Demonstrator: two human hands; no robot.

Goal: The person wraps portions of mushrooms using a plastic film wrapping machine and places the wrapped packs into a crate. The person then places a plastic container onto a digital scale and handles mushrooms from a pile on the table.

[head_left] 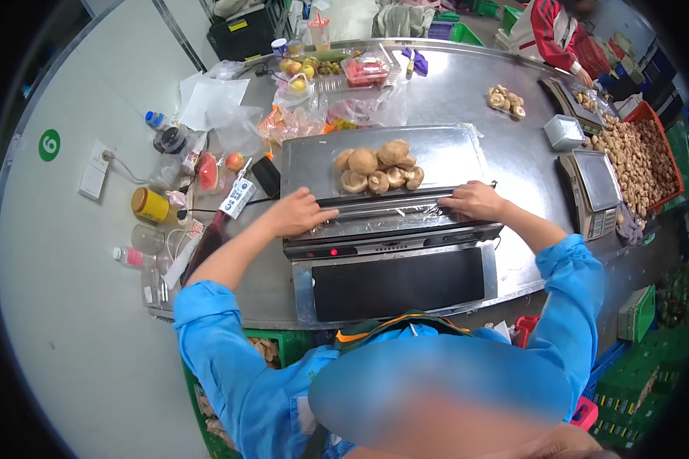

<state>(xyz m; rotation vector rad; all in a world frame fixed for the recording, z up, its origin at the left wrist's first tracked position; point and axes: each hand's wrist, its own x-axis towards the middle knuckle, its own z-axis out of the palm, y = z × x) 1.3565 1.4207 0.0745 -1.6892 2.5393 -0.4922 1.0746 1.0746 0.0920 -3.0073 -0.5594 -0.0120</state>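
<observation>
A film wrapping machine point(390, 246) with a lit red light lies before me on the metal table. Clear plastic film point(390, 224) stretches across its front, close to the rollers. At the film's left end my left hand point(302, 213) is closed, fingers curled on its edge. My right hand point(473, 201) pinches the film at the other end. Beyond both hands, a cluster of brown shiitake mushrooms point(379, 164) rests on the machine's flat metal top point(306, 164); whether a tray lies under them is hard to see. A dark heating plate point(398, 285) is nearest my body.
Scales point(593, 191) and an orange crate of mushrooms point(670, 153) stand at the right. Another mushroom pack point(505, 101) sits farther back. Fruit, bags and jars point(151, 205) crowd the left side. A co-worker's red-and-white sleeve point(551, 34) shows at the far right.
</observation>
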